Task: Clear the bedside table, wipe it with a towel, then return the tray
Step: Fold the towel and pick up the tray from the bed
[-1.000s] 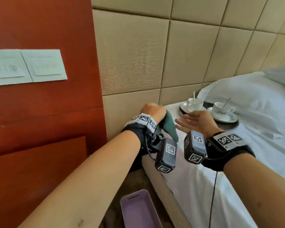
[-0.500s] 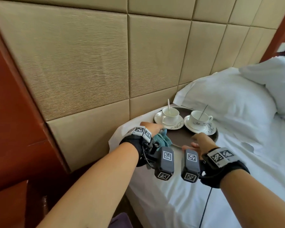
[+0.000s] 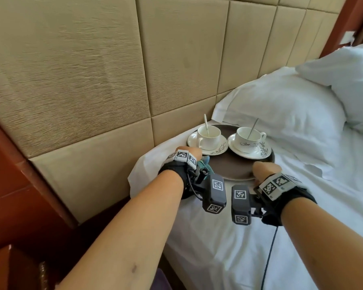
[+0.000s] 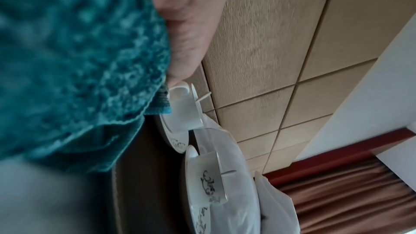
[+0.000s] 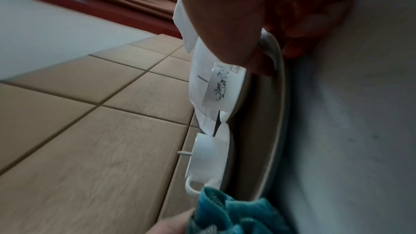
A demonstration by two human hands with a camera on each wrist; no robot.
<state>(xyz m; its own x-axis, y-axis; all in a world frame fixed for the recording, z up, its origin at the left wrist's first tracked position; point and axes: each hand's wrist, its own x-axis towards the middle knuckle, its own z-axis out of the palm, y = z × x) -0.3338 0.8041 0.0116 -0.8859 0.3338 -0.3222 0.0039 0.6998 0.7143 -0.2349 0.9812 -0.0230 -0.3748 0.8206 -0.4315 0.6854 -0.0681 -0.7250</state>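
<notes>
A round brown tray (image 3: 231, 167) lies on the white bed sheet beside the pillow. It carries two white cups (image 3: 209, 136) (image 3: 248, 137) on saucers, each with a spoon in it. My left hand (image 3: 190, 152) holds a bunched teal towel (image 3: 203, 164) against the tray's left edge; whether it also grips the rim is hidden by the cloth. My right hand (image 3: 264, 167) pinches the tray's near right rim. In the right wrist view the thumb lies on top of the rim (image 5: 278, 109) and the fingers curl beneath it. In the left wrist view the towel (image 4: 67, 60) fills the palm.
A padded beige headboard wall (image 3: 113, 70) rises just behind the tray. White pillows (image 3: 281, 109) lie to the right of it. A red-brown wooden panel (image 3: 19, 185) stands at the left, and the bed's edge drops off below my left forearm.
The view swung right from the wooden wall to the bed. Both hands moved forward to the tray. My right hand went from spread open to pinching the rim.
</notes>
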